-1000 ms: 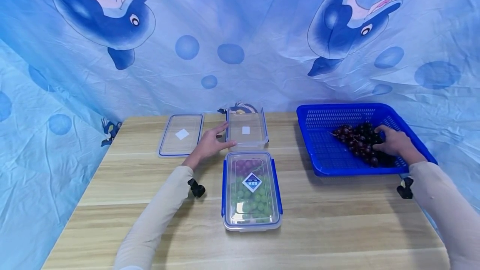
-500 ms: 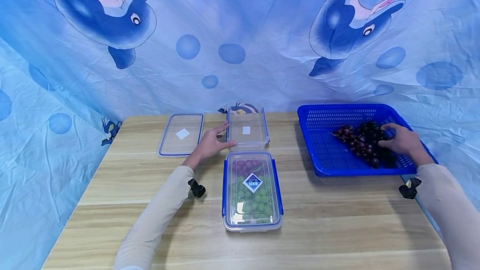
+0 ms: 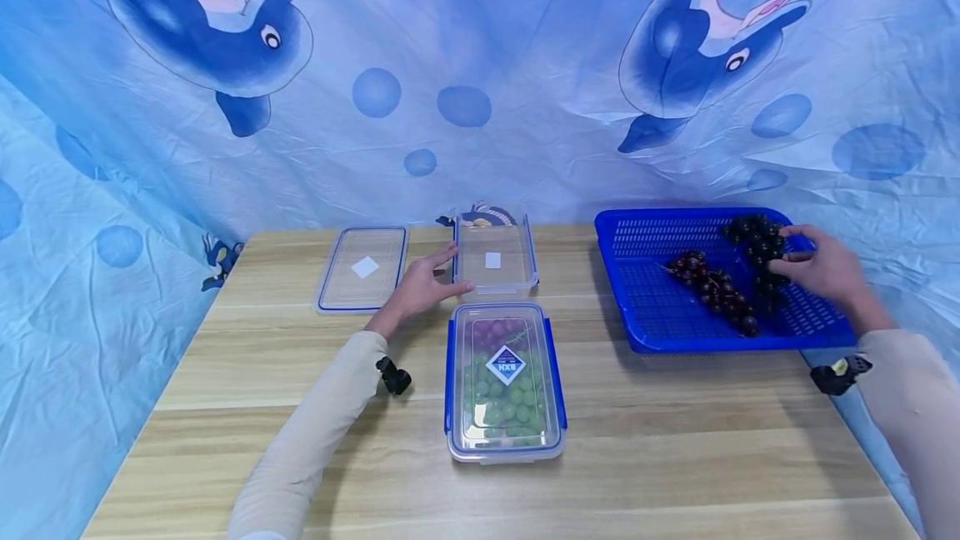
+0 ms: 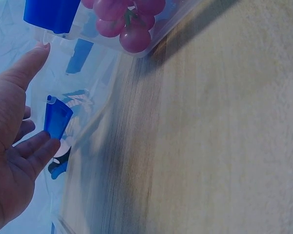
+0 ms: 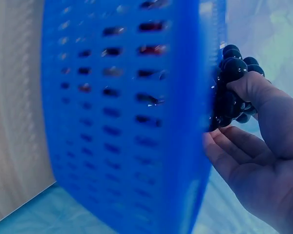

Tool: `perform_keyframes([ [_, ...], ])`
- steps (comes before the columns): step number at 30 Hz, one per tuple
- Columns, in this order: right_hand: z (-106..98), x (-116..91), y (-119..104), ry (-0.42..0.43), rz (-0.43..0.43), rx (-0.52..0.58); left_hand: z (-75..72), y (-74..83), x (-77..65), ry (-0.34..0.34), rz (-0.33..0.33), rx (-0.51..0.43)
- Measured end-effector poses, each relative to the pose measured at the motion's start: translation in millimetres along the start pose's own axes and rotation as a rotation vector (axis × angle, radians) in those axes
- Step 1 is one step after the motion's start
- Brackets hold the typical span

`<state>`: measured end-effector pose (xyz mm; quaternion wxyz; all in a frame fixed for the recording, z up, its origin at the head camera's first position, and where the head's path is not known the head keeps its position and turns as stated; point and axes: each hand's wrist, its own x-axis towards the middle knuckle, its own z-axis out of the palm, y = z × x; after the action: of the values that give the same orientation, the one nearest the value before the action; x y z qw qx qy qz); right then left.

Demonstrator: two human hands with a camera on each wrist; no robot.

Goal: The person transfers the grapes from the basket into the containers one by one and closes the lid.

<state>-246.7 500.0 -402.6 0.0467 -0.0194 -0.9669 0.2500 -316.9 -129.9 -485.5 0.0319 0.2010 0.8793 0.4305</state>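
Observation:
My right hand [image 3: 825,272] pinches a bunch of black grapes [image 3: 756,242] between thumb and fingers, lifted partly above the blue perforated basket [image 3: 633,307]. The right wrist view shows these dark grapes [image 5: 234,70] over the basket's rim. A bunch of dark red grapes [image 3: 716,292] lies inside the basket. At the left side of a clear container [image 3: 495,286] with blue clips, my left hand [image 3: 420,283] rests with thumb and fingers spread. Its thumb and fingertips are at the container's clip side in the left wrist view. The container has no lid on.
A lidded clear box [image 3: 506,419] with green and purple grapes stands in front of the open container. A loose clear lid [image 3: 360,292] lies flat left of it. A blue dolphin-printed sheet [image 3: 525,157] hangs behind the wooden table [image 3: 660,457].
My right hand has gripped the black grapes and raised them up and to the right, away from the red bunch. My left hand has stayed in place.

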Motion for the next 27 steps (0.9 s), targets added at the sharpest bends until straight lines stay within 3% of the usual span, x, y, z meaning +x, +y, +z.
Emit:
perform_keyframes([
  [5,-8.1,-2.3,-20.1,0.029,-0.001,0.057,-1.3,0.2,-0.1,-0.001,-0.013,0.002],
  [12,-13.0,-3.1,-56.2,0.005,-0.020,0.121,-1.7,-0.6,0.8,0.002,-0.023,-0.007],
  [27,10.4,4.6,-145.5,-0.124,0.006,0.456,0.4,0.7,0.3,-0.007,-0.015,-0.012],
])
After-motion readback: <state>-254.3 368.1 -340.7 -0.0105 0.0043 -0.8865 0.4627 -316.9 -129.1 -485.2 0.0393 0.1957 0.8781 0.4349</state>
